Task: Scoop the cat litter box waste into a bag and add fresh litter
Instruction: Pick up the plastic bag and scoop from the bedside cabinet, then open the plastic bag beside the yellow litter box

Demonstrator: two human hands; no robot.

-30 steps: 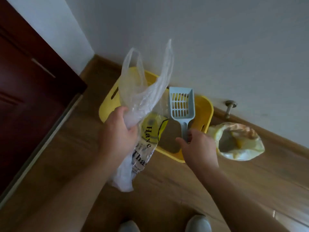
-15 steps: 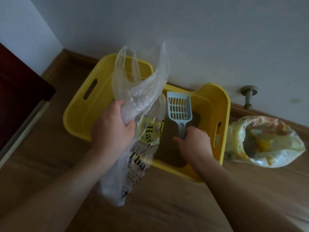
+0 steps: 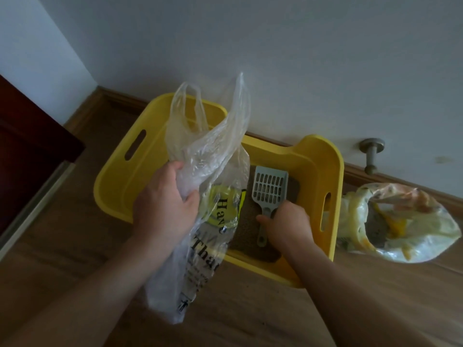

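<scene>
A yellow litter box (image 3: 325, 159) with slot handles sits on the wood floor against the white wall, brown litter (image 3: 246, 234) in its bottom. My left hand (image 3: 162, 204) grips a clear plastic bag (image 3: 208, 156) printed with black words and a yellow patch; the bag hangs in front of the box's left half. My right hand (image 3: 288, 226) holds the handle of a pale blue slotted scoop (image 3: 269, 189), whose head lies over the litter inside the box.
A second, yellowish bag (image 3: 400, 221) lies open on the floor right of the box, with grey and orange contents. A metal door stop (image 3: 372, 156) sticks out of the baseboard. A dark red door (image 3: 30, 156) stands at the left.
The view has come closer and lower over the box. My right hand has lowered the scoop from above the box down into it. My left hand keeps its grip on the bag.
</scene>
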